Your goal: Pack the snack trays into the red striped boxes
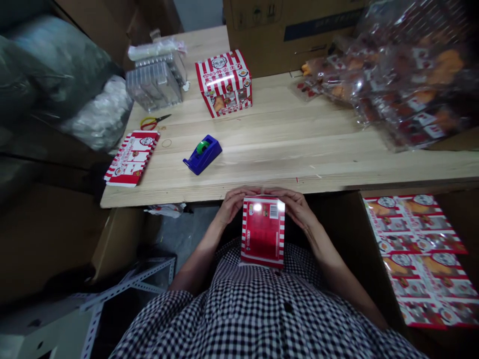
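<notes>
A red and white striped carton (262,229) rests upright against my lap at the table's front edge, with a barcode on the face toward me. At its upper left corner, my left hand (236,203) grips the edge with bent fingers. My right hand (295,205) closes on the upper right corner in the same way. Both sets of fingertips meet along the carton's top edge, partly hidden behind it. Beyond my hands, a blue tape dispenser (203,154) with a green roll sits on the wooden table (262,149).
A finished-looking striped box (225,84) stands farther back. To the left lie a flat carton (132,158), scissors (154,121) and clear plastic trays (155,82). Bagged toys (404,89) are heaped at right, above packed boxes (419,254) in a large carton. A cardboard box (292,40) stands behind.
</notes>
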A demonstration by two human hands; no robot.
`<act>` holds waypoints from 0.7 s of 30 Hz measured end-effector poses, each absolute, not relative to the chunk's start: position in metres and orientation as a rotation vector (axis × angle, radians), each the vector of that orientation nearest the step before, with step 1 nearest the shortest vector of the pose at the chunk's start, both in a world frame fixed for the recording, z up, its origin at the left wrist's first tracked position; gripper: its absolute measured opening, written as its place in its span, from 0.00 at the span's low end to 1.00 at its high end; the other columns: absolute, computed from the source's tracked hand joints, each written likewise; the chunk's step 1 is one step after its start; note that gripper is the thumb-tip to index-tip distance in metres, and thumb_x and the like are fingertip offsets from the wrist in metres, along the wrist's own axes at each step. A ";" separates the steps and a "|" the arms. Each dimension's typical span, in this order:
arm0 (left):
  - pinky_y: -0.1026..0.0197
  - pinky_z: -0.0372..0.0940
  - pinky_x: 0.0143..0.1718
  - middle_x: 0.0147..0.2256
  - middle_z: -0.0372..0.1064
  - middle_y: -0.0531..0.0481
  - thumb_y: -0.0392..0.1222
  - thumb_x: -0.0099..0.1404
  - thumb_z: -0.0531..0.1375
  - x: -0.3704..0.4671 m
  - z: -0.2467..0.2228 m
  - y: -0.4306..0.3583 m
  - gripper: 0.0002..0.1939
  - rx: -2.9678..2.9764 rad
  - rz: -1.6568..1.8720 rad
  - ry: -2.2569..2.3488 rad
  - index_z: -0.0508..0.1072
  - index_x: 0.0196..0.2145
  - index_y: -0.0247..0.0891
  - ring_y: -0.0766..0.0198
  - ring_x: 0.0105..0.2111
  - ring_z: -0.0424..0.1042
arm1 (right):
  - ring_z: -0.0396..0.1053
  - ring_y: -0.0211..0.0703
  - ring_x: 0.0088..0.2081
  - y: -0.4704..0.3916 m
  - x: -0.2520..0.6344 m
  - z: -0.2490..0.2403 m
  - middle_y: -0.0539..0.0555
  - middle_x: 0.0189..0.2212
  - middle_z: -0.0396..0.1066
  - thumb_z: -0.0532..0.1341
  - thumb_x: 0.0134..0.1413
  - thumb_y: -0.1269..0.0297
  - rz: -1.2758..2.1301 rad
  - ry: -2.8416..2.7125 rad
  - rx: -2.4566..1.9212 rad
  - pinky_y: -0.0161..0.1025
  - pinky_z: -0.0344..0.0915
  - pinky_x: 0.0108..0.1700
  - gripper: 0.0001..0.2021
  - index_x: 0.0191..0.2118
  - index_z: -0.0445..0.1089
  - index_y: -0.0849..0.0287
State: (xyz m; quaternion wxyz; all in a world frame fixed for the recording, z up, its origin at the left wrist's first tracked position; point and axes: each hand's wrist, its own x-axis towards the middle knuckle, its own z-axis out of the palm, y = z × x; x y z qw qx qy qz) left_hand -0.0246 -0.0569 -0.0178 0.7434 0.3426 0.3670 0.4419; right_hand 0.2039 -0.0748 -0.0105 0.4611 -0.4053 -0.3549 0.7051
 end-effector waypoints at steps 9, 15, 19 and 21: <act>0.52 0.66 0.52 0.48 0.77 0.40 0.45 0.61 0.68 -0.029 -0.014 -0.048 0.16 1.002 0.869 0.874 0.79 0.46 0.39 0.53 0.50 0.75 | 0.74 0.49 0.52 -0.068 0.215 -0.011 0.53 0.46 0.79 0.68 0.55 0.56 1.712 -1.061 -1.052 0.51 0.65 0.58 0.06 0.36 0.81 0.50; 0.55 0.70 0.43 0.44 0.79 0.41 0.46 0.59 0.69 -0.037 -0.002 -0.028 0.16 1.077 0.645 0.862 0.81 0.45 0.39 0.54 0.41 0.79 | 0.77 0.47 0.45 -0.055 0.212 -0.008 0.53 0.44 0.80 0.72 0.49 0.54 1.786 -1.125 -1.106 0.47 0.71 0.50 0.15 0.44 0.80 0.50; 0.57 0.71 0.35 0.34 0.81 0.43 0.48 0.58 0.69 -0.033 0.000 -0.022 0.15 1.093 0.661 0.924 0.82 0.41 0.38 0.56 0.31 0.79 | 0.78 0.45 0.35 -0.051 0.212 -0.007 0.52 0.35 0.82 0.73 0.47 0.52 1.806 -1.049 -1.153 0.44 0.73 0.41 0.15 0.39 0.81 0.52; 0.56 0.72 0.34 0.33 0.80 0.44 0.48 0.58 0.69 -0.030 0.000 -0.024 0.14 1.139 0.686 0.940 0.83 0.40 0.38 0.55 0.31 0.79 | 0.78 0.45 0.35 -0.050 0.212 -0.007 0.52 0.35 0.82 0.73 0.45 0.51 1.786 -1.061 -1.133 0.43 0.73 0.40 0.15 0.38 0.81 0.52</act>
